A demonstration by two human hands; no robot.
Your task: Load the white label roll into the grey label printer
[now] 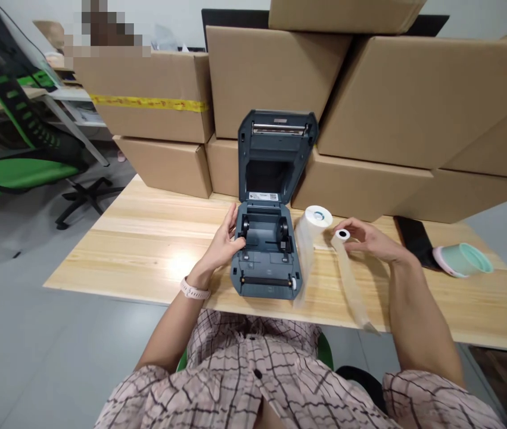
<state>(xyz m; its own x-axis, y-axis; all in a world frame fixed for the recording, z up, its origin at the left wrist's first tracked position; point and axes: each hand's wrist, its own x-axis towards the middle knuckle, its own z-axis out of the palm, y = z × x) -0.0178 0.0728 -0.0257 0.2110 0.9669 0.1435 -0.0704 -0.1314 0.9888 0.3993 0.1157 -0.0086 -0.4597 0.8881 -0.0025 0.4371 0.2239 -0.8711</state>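
A dark grey label printer [266,250] sits on the table with its lid [275,158] raised; the bay inside shows two black roll holders and no roll. My left hand [225,243] grips the printer's left side, thumb over the rim and fingers along the outer wall. To the right, my right hand [367,239] has its fingers closed around a small label roll [343,234], whose loose strip trails toward the table's front edge. Between that roll and the printer stands a wider white label roll [318,217], its backing strip also unwound toward me.
Stacked cardboard boxes [275,71] wall off the back of the wooden table [137,238]. A black phone-like slab [415,241] and a mint-green cup [464,260] lie at the right. A green office chair [34,173] is at the left, beyond the table.
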